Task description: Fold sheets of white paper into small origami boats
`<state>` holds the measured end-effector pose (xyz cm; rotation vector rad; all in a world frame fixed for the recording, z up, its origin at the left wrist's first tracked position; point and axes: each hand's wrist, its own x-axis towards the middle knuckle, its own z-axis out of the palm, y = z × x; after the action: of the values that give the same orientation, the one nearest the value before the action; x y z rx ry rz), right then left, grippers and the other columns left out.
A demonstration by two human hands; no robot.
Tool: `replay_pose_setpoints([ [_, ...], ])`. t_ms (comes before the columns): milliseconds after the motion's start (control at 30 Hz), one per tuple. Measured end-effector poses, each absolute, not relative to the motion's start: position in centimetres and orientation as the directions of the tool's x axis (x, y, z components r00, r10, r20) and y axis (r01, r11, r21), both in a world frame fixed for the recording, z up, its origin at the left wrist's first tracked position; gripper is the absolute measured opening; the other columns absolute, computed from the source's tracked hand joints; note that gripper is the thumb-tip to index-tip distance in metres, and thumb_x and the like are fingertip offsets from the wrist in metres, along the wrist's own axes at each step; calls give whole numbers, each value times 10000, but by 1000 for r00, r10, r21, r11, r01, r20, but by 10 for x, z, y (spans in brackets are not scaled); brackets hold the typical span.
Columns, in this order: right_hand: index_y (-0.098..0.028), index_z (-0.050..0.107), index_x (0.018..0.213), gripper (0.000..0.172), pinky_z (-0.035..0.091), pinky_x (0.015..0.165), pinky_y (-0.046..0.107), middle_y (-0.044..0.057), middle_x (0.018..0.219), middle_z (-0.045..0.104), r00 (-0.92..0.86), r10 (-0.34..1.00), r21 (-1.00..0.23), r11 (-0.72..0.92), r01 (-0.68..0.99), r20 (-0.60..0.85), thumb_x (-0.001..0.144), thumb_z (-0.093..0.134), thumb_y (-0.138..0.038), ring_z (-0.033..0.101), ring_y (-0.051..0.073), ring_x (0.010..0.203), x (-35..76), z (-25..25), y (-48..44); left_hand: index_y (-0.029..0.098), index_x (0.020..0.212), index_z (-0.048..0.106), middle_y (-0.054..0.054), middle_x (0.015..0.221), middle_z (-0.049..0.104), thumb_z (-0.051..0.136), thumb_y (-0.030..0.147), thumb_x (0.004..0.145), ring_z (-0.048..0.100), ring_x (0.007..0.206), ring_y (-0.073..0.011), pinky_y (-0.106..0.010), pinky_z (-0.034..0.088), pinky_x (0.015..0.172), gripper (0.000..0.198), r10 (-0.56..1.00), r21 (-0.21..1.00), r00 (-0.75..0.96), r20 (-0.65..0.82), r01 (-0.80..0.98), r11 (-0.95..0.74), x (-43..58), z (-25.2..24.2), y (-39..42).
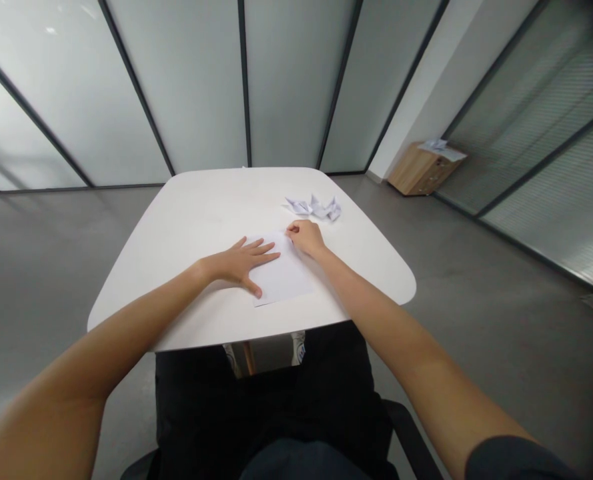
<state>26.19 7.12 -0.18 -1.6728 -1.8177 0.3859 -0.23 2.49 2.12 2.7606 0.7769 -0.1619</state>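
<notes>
A white sheet of paper (286, 279) lies on the white table in front of me. My left hand (243, 261) rests flat on its left side, fingers spread and thumb toward the near edge. At the far right corner of the sheet, my right hand (305, 235) is closed, thumb and fingertips pinched together on the paper's edge. The exact grip is partly hidden by the fingers. Just beyond that hand sit several folded white paper pieces (316, 208) with pointed tips, close together.
The table (191, 207) has rounded corners, and its near edge is just above my lap. A wooden cabinet (421, 168) with papers on top stands at the right by the wall. Frosted glass panels (296, 80) rise behind the table.
</notes>
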Motion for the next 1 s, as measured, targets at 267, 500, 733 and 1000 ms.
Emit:
replay_pose_setpoints([
  [267,-218,816,910,71,511,861,279,40,948,820,13,966,-611,152,777,257,865,763,-232,735,192,901,261,-4,74,364,1713,141,-58,1778,52,536,868,868,30,1638,-429,-632,-72,1279,1060,533,219,833,-147,553,-804,1,21,18],
  [500,-224,813,916,74,509,846,274,36,965,824,14,968,-611,148,778,252,872,756,-234,742,194,919,259,-3,71,368,1700,224,-25,1780,65,240,715,1056,29,1650,-362,-620,-49,1283,731,562,262,797,-220,603,-753,2,28,19],
  [733,-223,818,942,97,515,864,274,43,998,828,13,970,-582,134,802,242,887,738,-222,749,195,941,258,0,68,283,1713,201,-131,1771,115,242,719,1060,102,1646,-351,-556,20,1305,786,587,181,806,-77,591,-786,7,13,-9],
  [1000,-239,819,961,113,520,903,264,31,1013,827,31,971,-586,118,801,237,888,733,-231,749,184,966,259,-1,70,314,1719,151,-141,1771,24,355,816,984,66,1639,-407,-614,19,1292,913,568,174,820,-68,571,-803,11,11,-20],
])
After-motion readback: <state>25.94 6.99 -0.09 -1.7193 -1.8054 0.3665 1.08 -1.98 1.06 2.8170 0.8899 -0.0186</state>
